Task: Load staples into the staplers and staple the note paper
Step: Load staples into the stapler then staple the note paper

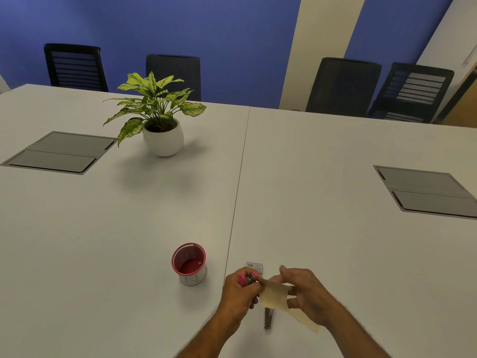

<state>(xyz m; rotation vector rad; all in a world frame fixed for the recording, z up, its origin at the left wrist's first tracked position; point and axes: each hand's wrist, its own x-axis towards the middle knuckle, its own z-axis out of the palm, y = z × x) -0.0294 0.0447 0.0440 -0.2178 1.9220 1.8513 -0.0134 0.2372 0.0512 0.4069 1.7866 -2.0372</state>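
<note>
The left hand (238, 293) is closed tight around a small pink stapler (247, 279), and the pink end pokes out above the fingers. The right hand (304, 290) pinches a pale yellow note paper (273, 297) between thumb and fingers. One corner of the paper reaches right up to the mouth of the pink stapler. Both hands are up above the tabletop (335, 228), close to its near edge.

Under the paper a dark grey stapler (268, 319) lies flat on the tabletop, and its top end is hidden by the paper. Just behind the hands sits a small white staple box (254, 266). To the left of the hands stands a red mesh cup (189, 263), with a small dark thing inside. Far off toward the back left corner is a leafy plant in a white pot (163, 136)
</note>
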